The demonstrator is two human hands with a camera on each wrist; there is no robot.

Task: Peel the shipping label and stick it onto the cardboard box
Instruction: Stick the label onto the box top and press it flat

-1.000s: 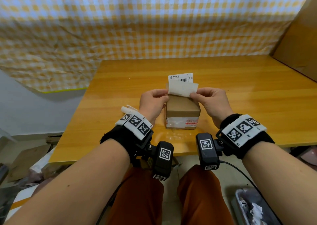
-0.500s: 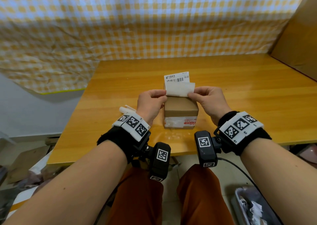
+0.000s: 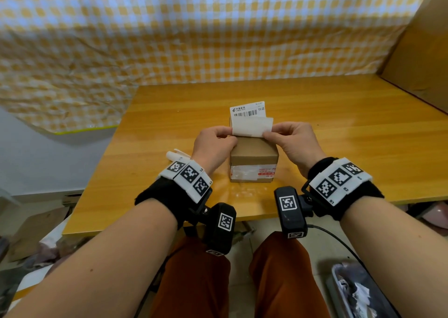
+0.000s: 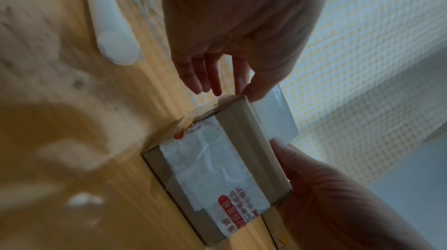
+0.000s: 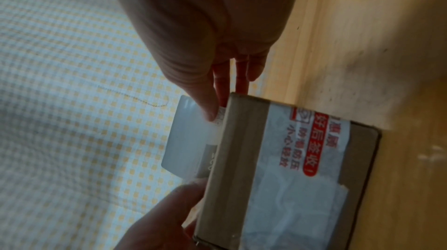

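Checked yellow cloth [image 3: 169, 39] is hanging behind wooden table [image 3: 339, 128]. Cardboard box [image 3: 253, 154] is sitting near its front edge. Left hand [image 3: 213, 145] and right hand [image 3: 294, 143] are each pinching shipping label [image 3: 252, 124] above the box. White tube [image 3: 175, 156] is lying left.

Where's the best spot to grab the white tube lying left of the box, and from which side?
The white tube lies flat on the table, near the left hand. Probably best pinched across its round middle from above, fingers on the two long sides: its ends look narrow, and the box stands to its right.
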